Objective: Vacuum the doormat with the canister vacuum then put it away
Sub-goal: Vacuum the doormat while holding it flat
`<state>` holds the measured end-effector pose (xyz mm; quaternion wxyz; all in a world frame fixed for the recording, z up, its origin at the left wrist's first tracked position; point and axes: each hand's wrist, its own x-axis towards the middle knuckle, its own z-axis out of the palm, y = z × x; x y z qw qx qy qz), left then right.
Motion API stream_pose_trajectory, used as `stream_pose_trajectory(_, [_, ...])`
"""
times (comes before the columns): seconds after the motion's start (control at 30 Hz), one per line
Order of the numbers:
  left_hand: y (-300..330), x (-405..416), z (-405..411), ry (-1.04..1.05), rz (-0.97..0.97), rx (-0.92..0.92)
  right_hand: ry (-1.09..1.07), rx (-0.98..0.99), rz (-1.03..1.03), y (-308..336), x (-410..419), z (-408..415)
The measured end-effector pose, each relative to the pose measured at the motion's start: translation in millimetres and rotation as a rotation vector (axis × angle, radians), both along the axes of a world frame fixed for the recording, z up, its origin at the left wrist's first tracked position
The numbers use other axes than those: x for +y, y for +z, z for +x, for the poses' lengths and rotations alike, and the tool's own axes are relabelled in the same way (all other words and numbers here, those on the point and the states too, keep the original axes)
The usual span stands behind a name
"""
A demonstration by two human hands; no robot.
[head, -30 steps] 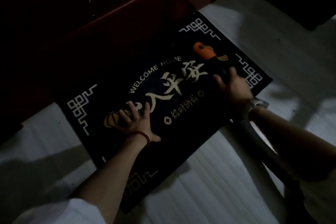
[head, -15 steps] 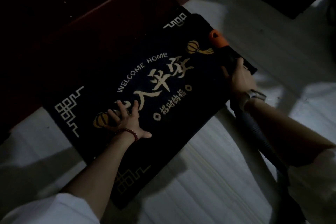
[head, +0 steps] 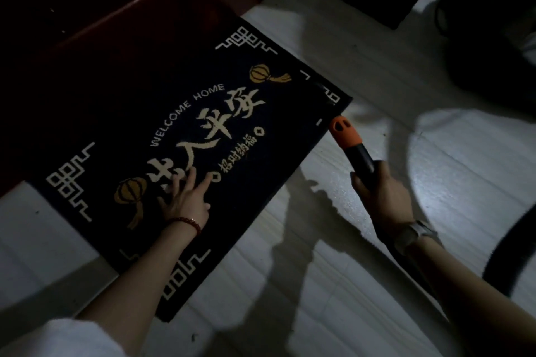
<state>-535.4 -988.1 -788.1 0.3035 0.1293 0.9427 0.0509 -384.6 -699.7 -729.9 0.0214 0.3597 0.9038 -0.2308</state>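
Orange nozzle (head: 345,132) gripped by right hand (head: 383,197); left hand (head: 185,197) flat on doormat (head: 261,113)

Left hand (head: 185,200) flat, fingers spread, right hand (head: 383,197) clenched, both arms extended

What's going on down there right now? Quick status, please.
Left hand flat on doormat, pinning it. Right hand grips vacuum nozzle, tip beside the mat's edge. Nothing in the way.

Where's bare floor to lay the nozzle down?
Bare pale floor lies between the doormat near edge and the right hand holding the nozzle. Crowded: the far right, with the dark hose and a dim dark object.
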Motion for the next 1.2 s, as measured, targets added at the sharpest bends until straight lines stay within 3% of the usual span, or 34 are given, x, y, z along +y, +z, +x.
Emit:
stream_pose_trajectory(0.2, [-1, -2, 2, -0.069, -0.027, -0.152, 0.139, 0.01, 0.129, 2, -8, -42])
stream_pose_trajectory(0.4, [-4, -2, 6, -0.103, -0.072, -0.124, -0.075, 0.131, -0.381, 14, -10, -16])
stream_pose_trajectory(0.53, [-4, -1, 6, -0.089, -0.058, -0.116, 0.047, 0.045, -0.533, 14, -63, 36])
stream_pose_trajectory(0.63, [-4, -2, 6, -0.079, -0.04, -0.11, 0.154, -0.018, -0.458, 13, -67, 48])
stream_pose_trajectory(0.73, [-4, -7, 4, -0.092, -0.022, -0.124, -0.04, 0.109, -0.369, 16, -33, 22])
stream_pose_trajectory(0.83, [-3, -19, 3, -0.144, -0.038, -0.14, -0.155, 0.167, -0.435, 18, -25, 19])
stream_pose_trajectory(0.93, [-3, -27, 7, -0.108, 0.023, -0.076, 0.15, 0.0, -0.484, 13, -68, 62])
stream_pose_trajectory(1.0, [-3, -31, 11, -0.077, 0.074, -0.016, 0.369, -0.133, -0.412, 14, -92, 87])
stream_pose_trajectory(1.2, [-6, -54, 46, -0.014, 0.066, 0.129, 0.591, -0.184, -0.179, 20, -113, 58])
